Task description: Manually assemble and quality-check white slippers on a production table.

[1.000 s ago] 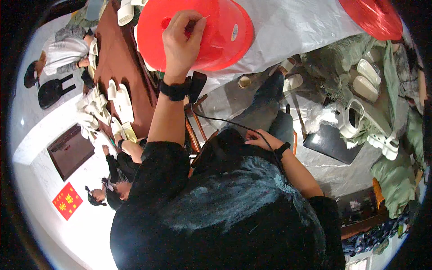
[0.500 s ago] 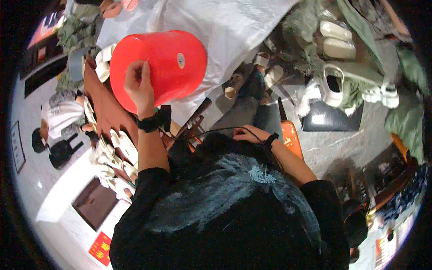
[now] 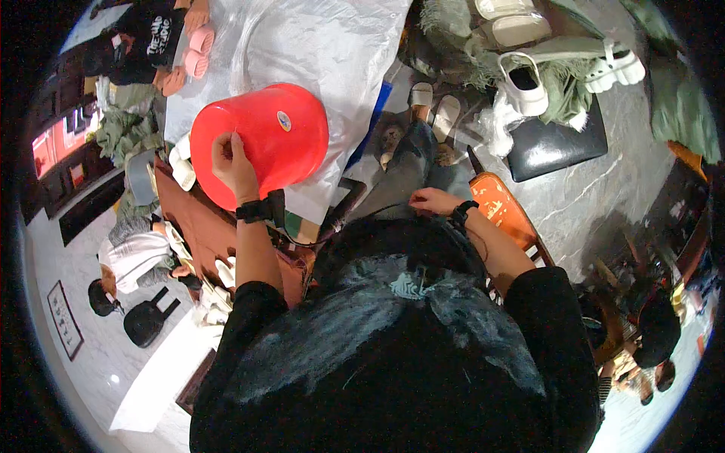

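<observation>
A glossy red plastic tub (image 3: 298, 151) with a small oval sticker lies tipped on its side at the left, on grey-white sheeting. Over its near left part is my left hand (image 3: 236, 170), thumb and index finger pinched together. Whatever might be between those fingertips is too small to make out. My right hand (image 3: 436, 202) rests at my lap with its fingers curled in, and I cannot see what, if anything, is inside. Each wrist wears a black band, and a dark cable runs near my waist.
An orange stool (image 3: 498, 200) stands right of my legs, beside a black cushioned seat (image 3: 559, 143). Pale clogs (image 3: 523, 84) sit above it. Translucent sheeting (image 3: 317, 45) spreads ahead. At far left a co-worker (image 3: 140, 257) sits; another person's hands (image 3: 172, 79) are near pink slippers (image 3: 198, 51).
My view has shifted, bringing a person in black and the pink slippers into sight at upper left. My left hand stays over the red tub; my right hand stays by my lap.
</observation>
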`<state>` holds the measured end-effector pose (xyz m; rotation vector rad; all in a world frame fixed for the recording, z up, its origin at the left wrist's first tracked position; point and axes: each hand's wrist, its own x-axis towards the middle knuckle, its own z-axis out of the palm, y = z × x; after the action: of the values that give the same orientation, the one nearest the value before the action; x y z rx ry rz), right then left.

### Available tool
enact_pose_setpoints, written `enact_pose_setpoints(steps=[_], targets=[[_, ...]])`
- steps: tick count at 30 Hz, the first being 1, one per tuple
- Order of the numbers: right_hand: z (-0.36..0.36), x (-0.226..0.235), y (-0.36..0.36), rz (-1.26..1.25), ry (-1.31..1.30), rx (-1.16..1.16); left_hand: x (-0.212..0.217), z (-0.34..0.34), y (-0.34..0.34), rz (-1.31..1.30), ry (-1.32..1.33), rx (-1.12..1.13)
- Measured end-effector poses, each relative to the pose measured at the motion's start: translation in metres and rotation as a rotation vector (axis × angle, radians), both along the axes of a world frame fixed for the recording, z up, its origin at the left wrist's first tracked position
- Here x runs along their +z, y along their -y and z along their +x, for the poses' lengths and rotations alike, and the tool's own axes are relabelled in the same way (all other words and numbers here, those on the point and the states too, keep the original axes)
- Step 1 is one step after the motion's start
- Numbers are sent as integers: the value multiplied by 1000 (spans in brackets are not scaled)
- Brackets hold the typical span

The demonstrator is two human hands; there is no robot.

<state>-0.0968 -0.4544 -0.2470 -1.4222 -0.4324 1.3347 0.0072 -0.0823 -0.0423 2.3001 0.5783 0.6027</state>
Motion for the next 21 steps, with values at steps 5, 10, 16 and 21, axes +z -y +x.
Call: enact_pose_setpoints(steps=[5,10,16,21], targets=[[-8,-24,6,-122,-212,-200,3,-2,-2,79,12,-17],[-23,-87,27,-268,-324,-448,-3,9,24,-11,25,-14],[-25,-138,20,-228,-822,-887,7,-1,9,19,14,-16],[-33,-202,47,-348,-663,-847,7,-11,9,4,-55,15]])
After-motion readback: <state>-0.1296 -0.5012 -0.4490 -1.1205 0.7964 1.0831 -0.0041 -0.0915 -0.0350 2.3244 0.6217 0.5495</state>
